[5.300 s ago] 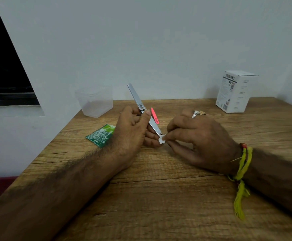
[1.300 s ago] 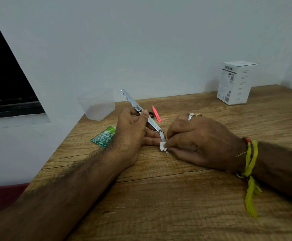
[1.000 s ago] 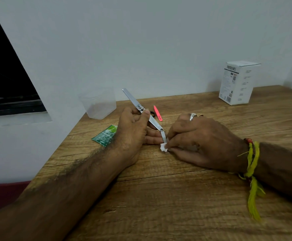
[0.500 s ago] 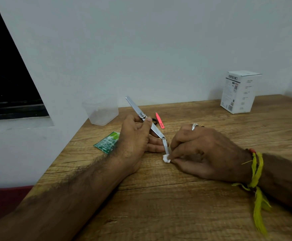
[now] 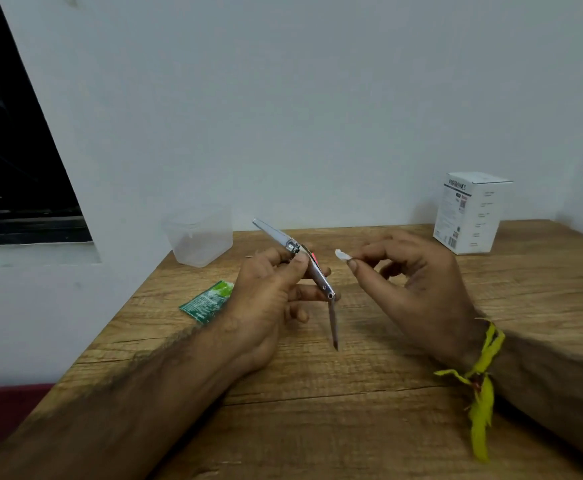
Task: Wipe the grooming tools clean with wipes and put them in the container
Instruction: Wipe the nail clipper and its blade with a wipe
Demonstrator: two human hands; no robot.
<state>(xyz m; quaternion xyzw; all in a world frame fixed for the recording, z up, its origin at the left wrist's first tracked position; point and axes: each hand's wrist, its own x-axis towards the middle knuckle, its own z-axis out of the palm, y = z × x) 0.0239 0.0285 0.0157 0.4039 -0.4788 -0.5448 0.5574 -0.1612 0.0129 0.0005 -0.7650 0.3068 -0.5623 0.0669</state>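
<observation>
A: Container (image 5: 200, 237) sits upper left on the counter (image 5: 352, 410). Left hand (image 5: 266, 299) grips the nail clipper (image 5: 312, 271), mid-frame.

B: Its file dangles loose and could jab. Right hand (image 5: 408, 275) pinches a tiny wipe (image 5: 341, 254); it might drop.

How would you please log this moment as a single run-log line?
left hand: grips nail clipper, file hanging down | right hand: pinches wipe, apart from clipper | container: no tool visible inside
</observation>
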